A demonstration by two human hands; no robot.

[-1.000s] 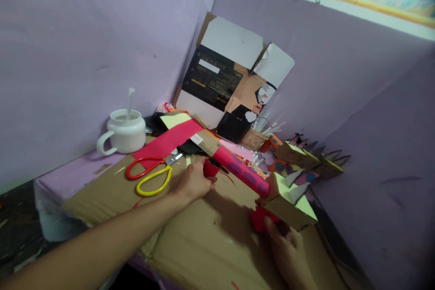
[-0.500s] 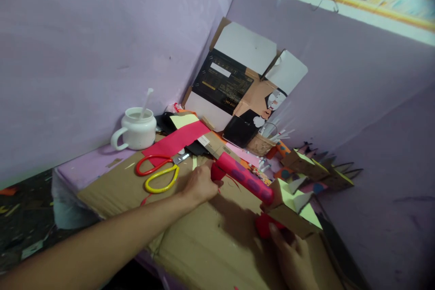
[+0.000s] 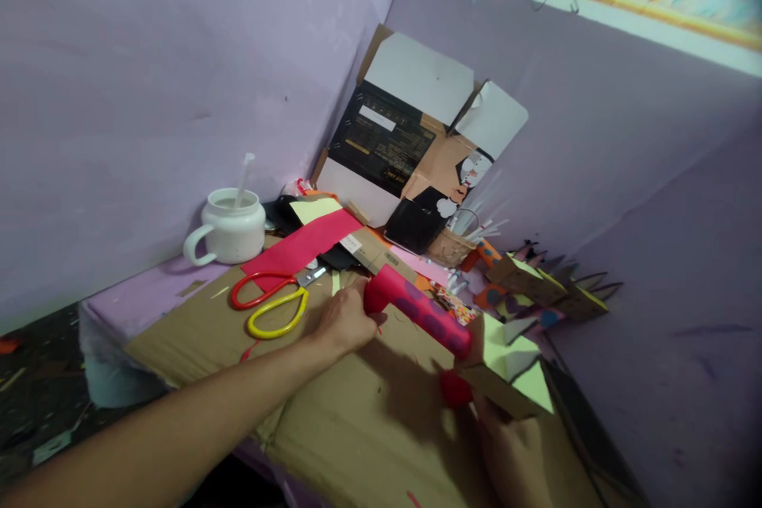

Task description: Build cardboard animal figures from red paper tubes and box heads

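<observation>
A red paper tube with purple spots point(image 3: 420, 313) lies slantwise above the cardboard. My left hand point(image 3: 350, 319) is closed at the tube's far left end, its fingertips partly hidden behind the red paper. Against the tube's right end sits a folded cardboard piece with pale yellow-green paper and pointed flaps point(image 3: 512, 357). Below that piece, my right hand point(image 3: 512, 444) is closed around its lower edge; most of its fingers are hidden. A smaller red piece point(image 3: 456, 389) shows just left of the right hand. Scissors with red and yellow handles point(image 3: 277, 317) lie left of my left hand.
A white mug point(image 3: 233, 226) with a stick in it stands back left, beside a red paper strip point(image 3: 303, 248). An opened box point(image 3: 386, 139) leans on the wall. Spiky cardboard crafts point(image 3: 553, 286) and a small basket point(image 3: 451, 248) are at the right rear.
The whole view has shifted slightly, so things appear a little further left. My right fingers have moved further under the cardboard piece. My left hand keeps its place at the tube end.
</observation>
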